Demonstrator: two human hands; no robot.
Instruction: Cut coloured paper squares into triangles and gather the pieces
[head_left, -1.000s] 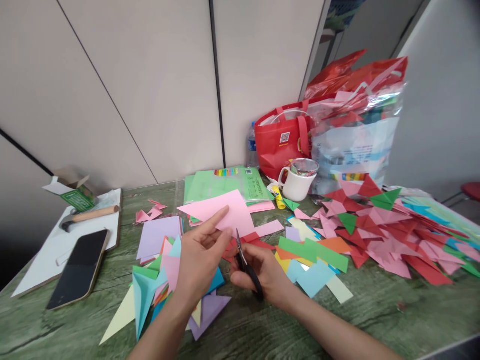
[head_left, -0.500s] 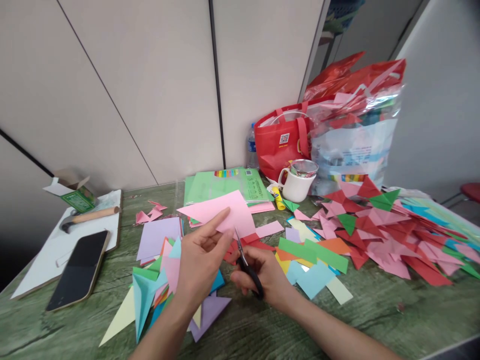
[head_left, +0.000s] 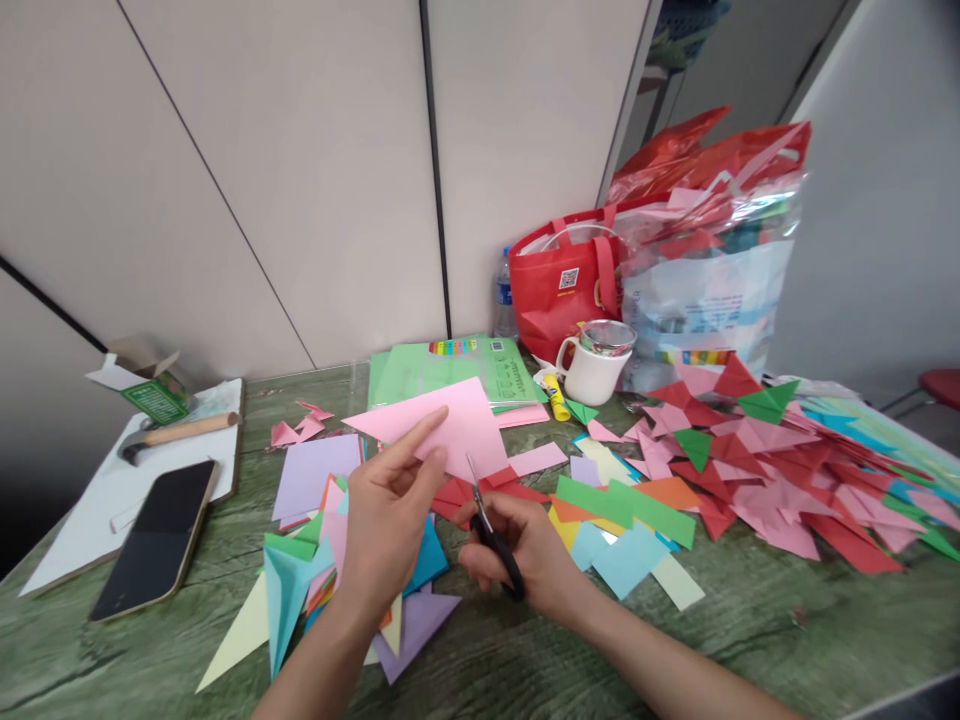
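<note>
My left hand (head_left: 386, 525) pinches the near edge of a pink paper sheet (head_left: 442, 425) and holds it above the green table (head_left: 750, 620). Black-handled scissors (head_left: 491, 530) sit in my right hand (head_left: 525, 555), their blades pointing up at the sheet's lower edge. Below both hands lie cut paper pieces: a teal folded triangle (head_left: 285, 590), a pale yellow triangle (head_left: 236, 635) and a purple piece (head_left: 416, 620). Red scraps (head_left: 510, 490) lie just behind the scissors.
A phone (head_left: 154, 535) rests on a white board (head_left: 90, 510) at the left, with a hammer (head_left: 176, 435) and a small green box (head_left: 150, 390). Behind are a green paper pack (head_left: 450, 370), a glue stick (head_left: 556, 395), a white mug (head_left: 596, 360), red bag (head_left: 562, 285). A pile of folded pieces (head_left: 757, 465) fills the right.
My left hand has shifted the pink sheet slightly to the left and up. The scissors have stayed at the sheet's lower edge.
</note>
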